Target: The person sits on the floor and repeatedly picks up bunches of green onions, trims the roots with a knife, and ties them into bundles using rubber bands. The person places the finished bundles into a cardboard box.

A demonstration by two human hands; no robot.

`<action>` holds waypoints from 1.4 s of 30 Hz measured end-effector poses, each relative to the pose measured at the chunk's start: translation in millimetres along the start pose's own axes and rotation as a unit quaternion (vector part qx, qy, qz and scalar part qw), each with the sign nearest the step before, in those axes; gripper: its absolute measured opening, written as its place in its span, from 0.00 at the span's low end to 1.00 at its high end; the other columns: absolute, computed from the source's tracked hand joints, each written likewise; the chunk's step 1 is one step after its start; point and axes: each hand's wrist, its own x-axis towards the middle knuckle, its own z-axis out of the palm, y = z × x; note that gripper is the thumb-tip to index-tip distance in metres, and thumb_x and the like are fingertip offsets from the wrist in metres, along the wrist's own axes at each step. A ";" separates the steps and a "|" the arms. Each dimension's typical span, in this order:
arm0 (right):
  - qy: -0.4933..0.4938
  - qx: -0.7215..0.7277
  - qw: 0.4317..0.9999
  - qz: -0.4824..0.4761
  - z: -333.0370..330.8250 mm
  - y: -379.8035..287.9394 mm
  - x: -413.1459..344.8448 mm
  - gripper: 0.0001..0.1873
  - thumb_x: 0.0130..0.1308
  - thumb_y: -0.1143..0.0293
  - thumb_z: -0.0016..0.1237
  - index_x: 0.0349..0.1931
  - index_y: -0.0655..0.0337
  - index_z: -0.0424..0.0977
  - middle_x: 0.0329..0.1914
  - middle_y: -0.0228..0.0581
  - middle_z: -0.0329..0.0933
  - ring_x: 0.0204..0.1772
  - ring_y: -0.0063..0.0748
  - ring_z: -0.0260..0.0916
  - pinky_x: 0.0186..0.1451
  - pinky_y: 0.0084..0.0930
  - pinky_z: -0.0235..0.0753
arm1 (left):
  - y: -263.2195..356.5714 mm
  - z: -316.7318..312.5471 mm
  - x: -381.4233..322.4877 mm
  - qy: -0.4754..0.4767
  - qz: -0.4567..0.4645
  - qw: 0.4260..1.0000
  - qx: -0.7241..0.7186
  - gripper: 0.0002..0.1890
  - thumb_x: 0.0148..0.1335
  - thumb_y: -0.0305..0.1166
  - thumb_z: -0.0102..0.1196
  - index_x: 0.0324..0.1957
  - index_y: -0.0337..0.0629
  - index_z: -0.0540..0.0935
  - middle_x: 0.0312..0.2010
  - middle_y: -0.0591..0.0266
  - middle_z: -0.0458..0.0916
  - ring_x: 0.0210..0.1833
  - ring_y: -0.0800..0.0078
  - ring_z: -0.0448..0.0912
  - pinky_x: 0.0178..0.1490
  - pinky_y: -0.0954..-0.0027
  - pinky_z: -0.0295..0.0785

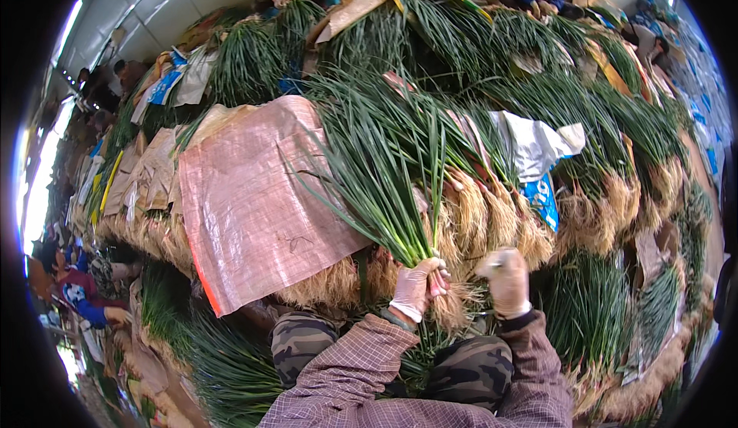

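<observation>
My left hand (pixel 416 289), in a thin whitish glove, is closed round the stalks of a bunch of green onion plants (pixel 398 220). Its long green leaves fan up and to the left, and its pinkish bulbs and pale roots hang below the fist. To the right, apart from the bunch, is my right hand (pixel 504 283), gloved too and slightly blurred, with its fingers curled; whether anything is between them I cannot tell. Behind both hands lie bundled plants with tan roots (pixel 470 215). A pink woven sheet (pixel 259 197) covers part of the pile at the left.
A white and blue woven sack (pixel 527 145) lies over the plants at the right. More bundles (pixel 582 301) stand beside my right arm, and others (pixel 225 353) lie at the lower left. Several people sit or crouch around the far pile and at the left.
</observation>
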 end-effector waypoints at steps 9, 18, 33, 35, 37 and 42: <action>0.022 -0.546 0.816 0.190 -66.7 -13.8 78.7 0.15 0.66 0.58 0.49 0.45 0.57 0.78 0.38 0.44 0.81 0.39 0.44 0.78 0.43 0.32 0.76 | 28.1 2.2 -12.1 -0.157 0.058 0.978 -0.122 0.14 0.60 0.29 0.57 0.48 0.45 0.74 0.35 0.64 0.77 0.35 0.73 0.77 0.47 0.64 0.76; 0.041 -0.828 0.553 -0.081 -42.5 26.9 186.1 0.15 0.57 0.55 0.56 0.21 0.57 0.81 0.22 0.46 0.78 0.29 0.52 0.78 0.35 0.41 0.77 | 3.7 -29.0 13.8 -0.093 -0.022 0.990 -0.104 0.09 0.62 0.32 0.57 0.38 0.37 0.78 0.28 0.62 0.79 0.32 0.69 0.78 0.37 0.67 0.77; -0.164 -0.516 0.839 -0.043 10.2 40.5 26.4 0.06 0.60 0.69 0.54 0.30 0.62 0.79 0.19 0.41 0.70 0.22 0.31 0.68 0.28 0.27 0.67 | 19.5 9.0 -11.7 -0.057 0.010 0.996 -0.061 0.15 0.64 0.34 0.57 0.48 0.33 0.80 0.30 0.57 0.83 0.25 0.71 0.80 0.28 0.67 0.79; -0.205 -0.484 0.850 -0.037 25.1 30.6 6.9 0.09 0.57 0.68 0.55 0.32 0.66 0.77 0.21 0.50 0.71 0.26 0.45 0.72 0.31 0.35 0.70 | 28.9 9.6 -23.8 -0.088 -0.015 0.996 -0.020 0.16 0.66 0.36 0.53 0.47 0.31 0.79 0.24 0.56 0.80 0.15 0.72 0.74 0.25 0.68 0.78; -0.232 -0.591 0.772 -0.037 14.9 28.6 4.8 0.09 0.54 0.66 0.56 0.30 0.63 0.77 0.25 0.51 0.74 0.32 0.54 0.74 0.33 0.39 0.72 | 20.4 2.2 -18.8 -0.057 -0.035 0.998 -0.013 0.17 0.67 0.37 0.50 0.44 0.30 0.80 0.20 0.55 0.80 0.14 0.72 0.75 0.23 0.70 0.76; -0.216 -0.814 0.529 0.103 -104.9 49.6 -8.6 0.10 0.57 0.57 0.53 0.29 0.52 0.81 0.26 0.41 0.78 0.34 0.46 0.77 0.35 0.38 0.76 | 34.8 -7.3 -3.0 -0.058 0.021 0.997 -0.041 0.12 0.65 0.35 0.53 0.34 0.34 0.80 0.24 0.56 0.82 0.21 0.71 0.79 0.25 0.74 0.77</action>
